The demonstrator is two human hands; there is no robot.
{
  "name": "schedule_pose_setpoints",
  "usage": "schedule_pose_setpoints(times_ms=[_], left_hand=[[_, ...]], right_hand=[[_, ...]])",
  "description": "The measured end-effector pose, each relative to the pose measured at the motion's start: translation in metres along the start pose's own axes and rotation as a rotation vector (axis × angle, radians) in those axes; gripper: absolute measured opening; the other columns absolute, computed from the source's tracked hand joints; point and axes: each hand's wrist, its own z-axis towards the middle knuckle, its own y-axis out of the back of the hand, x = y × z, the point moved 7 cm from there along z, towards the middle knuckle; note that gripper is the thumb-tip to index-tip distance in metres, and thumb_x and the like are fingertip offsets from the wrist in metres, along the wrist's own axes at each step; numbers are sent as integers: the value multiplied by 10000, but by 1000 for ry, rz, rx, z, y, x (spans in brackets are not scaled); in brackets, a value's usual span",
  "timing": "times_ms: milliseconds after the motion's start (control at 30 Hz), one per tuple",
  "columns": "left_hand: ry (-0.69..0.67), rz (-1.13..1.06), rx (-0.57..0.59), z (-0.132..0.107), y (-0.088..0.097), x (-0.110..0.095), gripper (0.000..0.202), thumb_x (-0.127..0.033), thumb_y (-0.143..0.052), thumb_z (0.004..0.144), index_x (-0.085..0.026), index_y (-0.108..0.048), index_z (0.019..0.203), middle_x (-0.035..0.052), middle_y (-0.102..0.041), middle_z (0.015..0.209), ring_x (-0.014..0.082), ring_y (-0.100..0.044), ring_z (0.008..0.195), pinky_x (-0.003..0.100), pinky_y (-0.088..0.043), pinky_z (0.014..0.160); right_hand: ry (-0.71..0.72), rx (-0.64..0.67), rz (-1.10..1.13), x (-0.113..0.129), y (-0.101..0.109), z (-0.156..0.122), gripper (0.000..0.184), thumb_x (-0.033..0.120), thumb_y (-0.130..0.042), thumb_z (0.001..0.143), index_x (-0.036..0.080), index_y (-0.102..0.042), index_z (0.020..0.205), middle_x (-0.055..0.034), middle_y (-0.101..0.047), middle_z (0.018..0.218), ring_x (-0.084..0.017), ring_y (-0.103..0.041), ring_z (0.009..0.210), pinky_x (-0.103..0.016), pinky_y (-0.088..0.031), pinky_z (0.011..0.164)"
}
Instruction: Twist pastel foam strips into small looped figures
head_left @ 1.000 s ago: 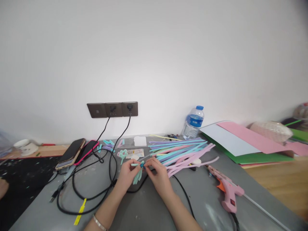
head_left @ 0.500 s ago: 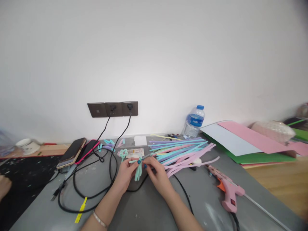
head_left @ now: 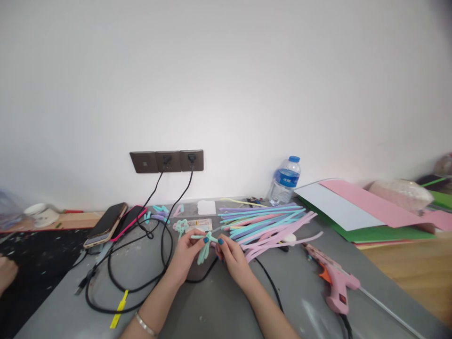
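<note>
Several mint-green pipe cleaners [head_left: 204, 254], bent and bunched together, are held between my two hands over the grey table. My left hand [head_left: 189, 252] is closed in a pinch near the top of the bunch, and its loops hang down beside the thumb. From the right, my right hand [head_left: 231, 256] pinches a short end of the same green pieces between thumb and fingers. Just behind my left hand lies a flower shape of bent mint and pink pipe cleaners [head_left: 181, 226]. A pile of long purple, blue and pink pipe cleaners [head_left: 264, 221] spreads beyond my right hand.
A pink glue gun [head_left: 337, 285] lies at the right. Black cables [head_left: 109, 275] loop across the left side near two phones [head_left: 106, 225]. A water bottle [head_left: 285, 181] leans on the wall, beside coloured paper sheets [head_left: 367, 207]. Another person's hand [head_left: 7, 273] shows at far left.
My right thumb has come up onto an end of the green pipe cleaners, which now stretches between both hands. My left hand keeps its pinch in nearly the same place.
</note>
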Motion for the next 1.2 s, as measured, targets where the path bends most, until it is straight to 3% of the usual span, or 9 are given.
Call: schedule_pose_setpoints(times_ms=[267,400,533,700,867,1067,1200], left_hand=[[62,-55,29,-5,-8,-4,364,-413,-835,549,-148,-626,683,9,-660,622,110,-571,545,188,-441,512],[33,47,94,-2,-5,-7,320,-423,-790,614,-150,-688,746,53,-699,689,170,-635,649,249,-507,594],[-163,289,101,2,4,-23,210,-343,-751,656,-159,-717,752,59,-696,734,192,-633,685,254,-507,578],[-404,516,102,-3,5,-41,116,-185,-688,684,-194,-721,794,61,-710,841,208,-656,790,260,-523,660],[-583,644,152,-11,5,-56,98,-161,-659,732,-212,-742,723,55,-723,724,201,-664,717,273,-514,662],[-486,468,72,-9,17,-58,38,-189,-722,661,-205,-747,637,51,-733,643,206,-675,621,281,-533,595],[-339,216,-1,-4,21,-45,106,-265,-766,630,-169,-728,652,32,-710,646,182,-672,596,279,-555,610]], right_hand=[[33,-21,3,5,4,1,424,468,-367,941,221,-389,598,42,-380,550,-130,-360,518,-262,-286,528],[23,-48,53,4,8,2,459,523,-388,919,224,-375,570,45,-384,511,-126,-358,485,-266,-284,517],[-27,-124,172,-4,15,3,489,555,-440,887,225,-355,535,63,-346,440,-112,-298,437,-263,-262,495],[-52,-103,286,-13,14,3,480,522,-470,889,220,-368,529,74,-338,419,-100,-272,421,-256,-242,487],[-40,-63,354,-14,11,1,466,500,-466,900,220,-357,544,74,-338,437,-101,-281,431,-257,-236,493],[-35,19,380,-11,5,-1,438,501,-439,915,223,-351,587,72,-348,457,-101,-292,434,-255,-250,493],[0,49,222,-2,1,-2,457,501,-436,915,212,-378,567,59,-377,469,-94,-321,431,-246,-254,473]])
